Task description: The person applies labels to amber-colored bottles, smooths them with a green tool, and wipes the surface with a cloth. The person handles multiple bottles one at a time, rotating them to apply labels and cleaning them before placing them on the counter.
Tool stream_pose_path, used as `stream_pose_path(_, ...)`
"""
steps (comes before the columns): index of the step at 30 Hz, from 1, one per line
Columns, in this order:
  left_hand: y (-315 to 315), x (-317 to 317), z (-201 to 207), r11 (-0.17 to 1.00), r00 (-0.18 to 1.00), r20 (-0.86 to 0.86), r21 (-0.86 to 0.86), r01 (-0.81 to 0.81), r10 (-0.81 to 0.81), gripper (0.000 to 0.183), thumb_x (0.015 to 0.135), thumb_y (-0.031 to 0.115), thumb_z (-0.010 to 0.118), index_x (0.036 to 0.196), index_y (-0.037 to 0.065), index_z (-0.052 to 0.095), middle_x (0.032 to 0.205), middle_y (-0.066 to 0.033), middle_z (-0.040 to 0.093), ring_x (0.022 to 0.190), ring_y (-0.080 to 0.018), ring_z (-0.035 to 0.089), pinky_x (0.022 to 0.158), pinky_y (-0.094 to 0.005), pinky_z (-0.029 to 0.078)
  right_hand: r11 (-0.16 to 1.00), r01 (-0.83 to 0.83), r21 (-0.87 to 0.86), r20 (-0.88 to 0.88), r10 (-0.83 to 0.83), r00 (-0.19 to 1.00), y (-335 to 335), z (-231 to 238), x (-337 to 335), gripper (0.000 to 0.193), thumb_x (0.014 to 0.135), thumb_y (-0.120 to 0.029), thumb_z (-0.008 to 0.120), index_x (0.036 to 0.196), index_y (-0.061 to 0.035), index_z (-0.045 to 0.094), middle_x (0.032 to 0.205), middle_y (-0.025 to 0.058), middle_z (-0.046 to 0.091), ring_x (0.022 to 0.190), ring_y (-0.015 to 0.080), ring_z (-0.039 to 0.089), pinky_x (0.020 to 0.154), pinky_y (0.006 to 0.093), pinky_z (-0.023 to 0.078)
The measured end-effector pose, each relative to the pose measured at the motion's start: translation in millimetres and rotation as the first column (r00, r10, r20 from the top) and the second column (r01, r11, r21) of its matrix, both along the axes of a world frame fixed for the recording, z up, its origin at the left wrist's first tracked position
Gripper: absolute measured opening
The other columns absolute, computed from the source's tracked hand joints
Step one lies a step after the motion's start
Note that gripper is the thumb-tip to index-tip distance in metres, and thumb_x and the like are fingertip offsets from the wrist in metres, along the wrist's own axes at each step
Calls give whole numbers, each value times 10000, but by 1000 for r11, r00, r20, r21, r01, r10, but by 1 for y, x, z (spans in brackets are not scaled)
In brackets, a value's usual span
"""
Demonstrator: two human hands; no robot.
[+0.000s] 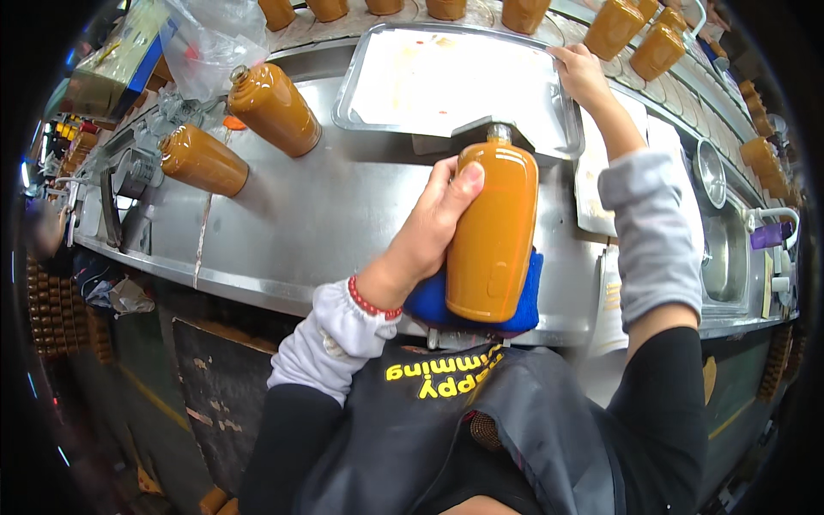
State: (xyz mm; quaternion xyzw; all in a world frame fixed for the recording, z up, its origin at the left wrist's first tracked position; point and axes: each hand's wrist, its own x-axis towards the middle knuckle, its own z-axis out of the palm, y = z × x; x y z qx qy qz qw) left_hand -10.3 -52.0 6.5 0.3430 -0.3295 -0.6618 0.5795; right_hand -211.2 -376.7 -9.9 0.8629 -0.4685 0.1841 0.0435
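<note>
My left hand (433,219) is closed around the upper side of a glossy brown bottle (493,232) with a bare, narrow neck. The bottle leans upright over a blue cloth pad (425,298) at the counter's front edge. Farther off, my right hand (584,75) has its fingers curled over the right rim of a shallow metal tray (346,107). A white sheet (446,81) with small reddish and yellowish marks lies in that tray. Part of the right fingers' grip is hidden.
Two more brown bottles, one taller (275,110) and one lower (203,160), stand on the steel counter (292,232) at left. A clear plastic bag (215,47) hangs behind them. Several bottles line the slatted conveyor (562,30) along the back. A sink (728,257) is at right.
</note>
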Motion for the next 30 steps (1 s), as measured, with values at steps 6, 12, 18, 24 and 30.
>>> stream_pose_path(6,4,4,0,999,999,-11,-36,34,-35,600,1077,452,465,1441,-10,347,1341,-122,550,1219,-161,558,1055,-315,448,945,220,243,-218,-168,961,-70,-4,31,645,888,-605,640,1316,-124,676,1317,260,596,1279,391,545,1063,452,447)
stream_pose_path(12,-3,17,-20,991,994,-27,-95,100,-103,592,1103,426,392,1484,-25,345,1339,-105,567,1209,-147,560,1066,-312,429,974,-46,-223,47,58,997,-78,-22,31,247,918,-329,712,1057,-135,775,1181,105,662,1142,343,591,978,433,490)
stream_pose_path(18,44,13,-7,796,653,616,-604,32,441,994,906,605,672,1551,-30,263,1495,-266,413,1384,-377,432,1168,-463,317,980,-161,-117,141,176,974,-43,15,19,224,952,-272,709,923,-50,706,1216,106,655,1087,303,633,919,362,518)
stream_pose_path(24,74,-2,-16,730,282,774,-630,265,566,1058,777,459,833,1563,9,286,1566,-290,342,1437,-484,351,1191,-611,216,869,-489,-70,314,485,816,122,103,-1,225,904,-268,727,919,-48,681,1165,137,659,1081,299,629,893,375,508)
stream_pose_path(30,93,12,-33,855,275,868,-473,212,413,1061,854,503,755,1543,-99,218,1515,-293,400,1417,-500,364,1201,-624,152,709,-705,-20,375,659,652,215,159,-18,246,947,-274,717,979,-30,697,1163,97,654,1017,226,632,863,373,531)
